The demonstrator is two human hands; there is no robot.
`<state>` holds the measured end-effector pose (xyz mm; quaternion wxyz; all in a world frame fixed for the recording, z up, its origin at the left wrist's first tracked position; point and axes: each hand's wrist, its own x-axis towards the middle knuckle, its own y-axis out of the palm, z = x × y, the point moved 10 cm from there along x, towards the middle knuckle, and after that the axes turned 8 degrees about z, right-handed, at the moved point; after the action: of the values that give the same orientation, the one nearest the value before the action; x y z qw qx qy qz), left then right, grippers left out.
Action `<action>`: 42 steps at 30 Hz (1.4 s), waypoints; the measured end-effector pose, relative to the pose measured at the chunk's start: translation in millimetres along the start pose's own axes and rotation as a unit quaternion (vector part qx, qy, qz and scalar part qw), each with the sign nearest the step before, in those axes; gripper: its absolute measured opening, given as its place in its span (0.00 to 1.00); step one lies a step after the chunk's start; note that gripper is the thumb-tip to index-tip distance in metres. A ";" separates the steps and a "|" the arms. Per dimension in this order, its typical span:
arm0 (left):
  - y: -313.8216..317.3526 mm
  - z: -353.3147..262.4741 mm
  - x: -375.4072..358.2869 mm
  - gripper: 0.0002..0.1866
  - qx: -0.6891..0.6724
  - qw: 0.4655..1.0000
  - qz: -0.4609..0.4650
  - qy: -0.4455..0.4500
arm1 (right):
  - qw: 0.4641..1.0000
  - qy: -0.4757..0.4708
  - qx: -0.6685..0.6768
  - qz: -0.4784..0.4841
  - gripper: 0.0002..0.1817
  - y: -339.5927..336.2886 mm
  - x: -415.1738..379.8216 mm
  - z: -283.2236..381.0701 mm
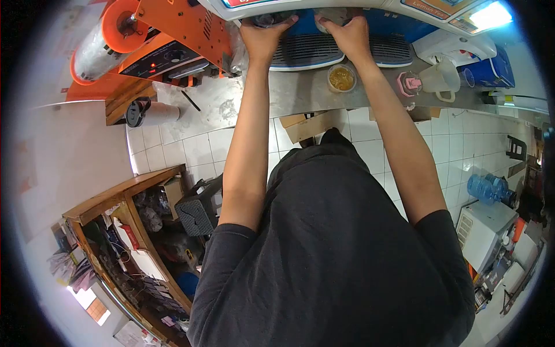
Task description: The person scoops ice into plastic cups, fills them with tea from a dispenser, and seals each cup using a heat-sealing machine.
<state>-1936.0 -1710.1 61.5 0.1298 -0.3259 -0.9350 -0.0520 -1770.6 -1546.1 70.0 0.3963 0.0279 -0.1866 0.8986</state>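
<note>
At the top of the head view, my left hand (261, 43) is closed around a clear plastic cup (267, 20) under the drink dispenser (376, 7). My right hand (351, 40) grips another clear cup (330, 22), whitish inside, to the right of the first. The front panel hides the cups' upper parts. Below both hands are the dispenser's dark slatted drip trays (306, 51). A cup of yellow-brown drink (341, 78) stands on the metal counter (295, 92), beside my right forearm.
An orange sealing machine (167, 43) with a film roll stands at the left, near a tumbler (153, 113) and a black stick (191, 100). A clear measuring jug (437, 78) and a pink-topped item (409, 84) are on the right. Behind me is a wooden shelf (130, 194).
</note>
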 end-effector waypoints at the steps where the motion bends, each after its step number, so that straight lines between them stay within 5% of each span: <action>1: -0.3 0.7 -0.1 0.33 -0.010 1.000 -0.001 0.011 | 1.000 0.009 -0.015 -0.010 0.21 -1.2 -0.9 0.2; 13: 4.0 9.0 7.7 0.31 -0.045 0.998 0.028 0.019 | 0.999 0.004 -0.039 -0.019 0.25 -2.0 -2.5 0.4; 16: 8.2 -1.3 11.3 0.24 -0.041 0.993 0.043 0.104 | 0.998 0.017 -0.052 -0.027 0.26 -5.6 -2.8 3.7; 18: 1.6 0.1 2.8 0.32 -0.046 0.998 0.018 0.033 | 0.998 0.029 -0.052 -0.018 0.27 -1.7 6.3 -24.8; 19: 1.5 -1.9 2.6 0.32 -0.046 0.998 0.018 0.034 | 0.974 -0.110 -0.196 -0.038 0.26 4.5 19.0 -43.9; 21: 3.8 -0.2 2.0 0.33 -0.071 0.997 0.025 0.030 | 0.910 -0.245 -0.331 -0.057 0.26 17.2 3.7 2.3; 23: 8.3 0.5 9.3 0.29 -0.082 0.995 0.037 0.052 | 0.999 -0.009 -0.033 -0.017 0.26 -0.7 2.5 -4.7; 27: 10.9 -1.1 10.3 0.25 -0.098 0.991 0.044 0.083 | 0.997 -0.053 -0.034 -0.042 0.26 -3.4 2.1 -8.1; 31: 8.8 -3.2 8.0 0.24 -0.054 0.995 0.045 0.076 | 0.996 0.026 -0.086 -0.028 0.27 -3.7 5.5 -30.9; 33: -2.2 1.3 0.3 0.34 -0.015 1.000 -0.002 0.019 | 0.998 0.024 -0.061 -0.019 0.27 -1.9 4.7 -23.8; 36: -2.0 3.8 3.1 0.36 0.032 0.999 0.011 0.005 | 0.996 -0.072 -0.021 -0.047 0.27 -3.6 2.1 -5.4; 39: 2.5 13.4 4.4 0.35 -0.108 0.993 0.030 0.029 | 0.990 0.035 -0.122 -0.063 0.29 -8.9 2.6 -23.2; 42: -3.7 11.0 5.7 0.34 0.034 0.999 0.012 0.031 | 0.998 0.039 -0.048 0.022 0.32 2.2 5.1 -20.6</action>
<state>-1945.0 -1707.6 52.5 0.1704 -0.3304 -0.9279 -0.0290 -1773.6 -1536.5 51.2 0.3847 -0.0300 -0.2141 0.8974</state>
